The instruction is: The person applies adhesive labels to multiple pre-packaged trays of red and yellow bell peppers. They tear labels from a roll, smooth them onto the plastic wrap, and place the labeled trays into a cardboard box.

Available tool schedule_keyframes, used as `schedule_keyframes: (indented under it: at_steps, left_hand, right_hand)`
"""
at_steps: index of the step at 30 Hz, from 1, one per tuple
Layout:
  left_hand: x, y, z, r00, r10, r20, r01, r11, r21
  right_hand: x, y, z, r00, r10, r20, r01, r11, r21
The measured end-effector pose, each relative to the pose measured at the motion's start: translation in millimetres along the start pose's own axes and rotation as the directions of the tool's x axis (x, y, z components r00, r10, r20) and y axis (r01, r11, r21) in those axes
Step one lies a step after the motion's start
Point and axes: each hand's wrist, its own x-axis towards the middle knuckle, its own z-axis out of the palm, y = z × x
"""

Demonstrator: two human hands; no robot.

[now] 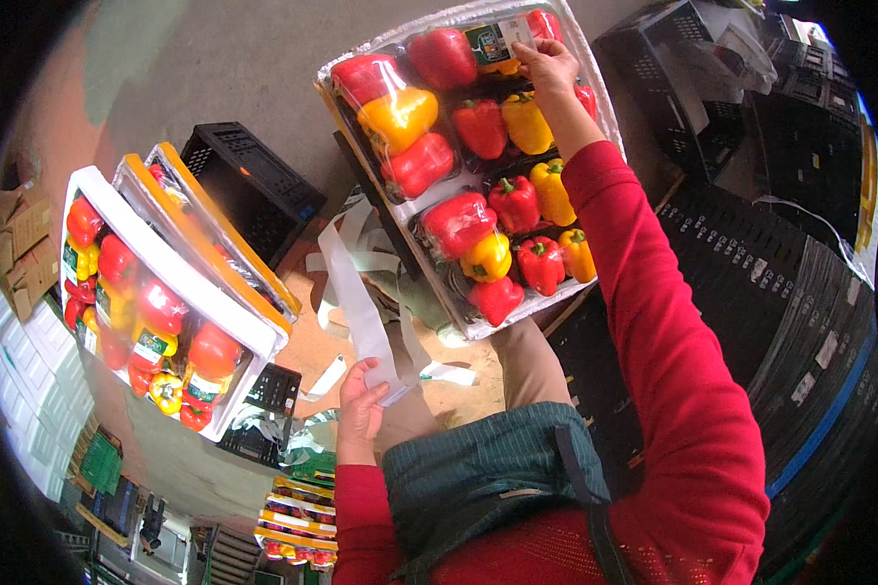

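- White label strip [361, 292], long and papery, hangs in loops in front of the person; its lower end lies in the left hand [361, 409], whose fingers curl around it and pinch it near the person's lap.
- Green-and-white sticker [498, 39] sits on a wrapped pack at the far edge of the pepper tray [595, 107]; the right hand [548, 66] rests on it, fingers bent and pressed together against the film.
- Tray is white and tilted toward the person, filled with clear packs of red and yellow peppers [488, 210], some three to a pack.
- Red sleeve [654, 322] covers the right arm, which stretches across the tray's right side.
- Green apron [488, 468] covers the lap below the tray.
- To the left, well apart, stand more trays of packed peppers [146, 322], stacked and stickered.
- Black plastic crate [249, 180] lies between the two groups of trays on the floor.
- Dark stacked crates [800, 322] fill the right side.
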Motion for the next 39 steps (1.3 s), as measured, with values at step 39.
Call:
schedule_keyframes:
  at_steps: [39]
  left_hand:
    - [2, 48, 21, 0.966, 0.255, -0.041, -0.258, 0.963, -0.073]
  right_hand:
    - [-375, -51, 22, 0.265, 0.4, 0.877, 0.309, 0.826, -0.471]
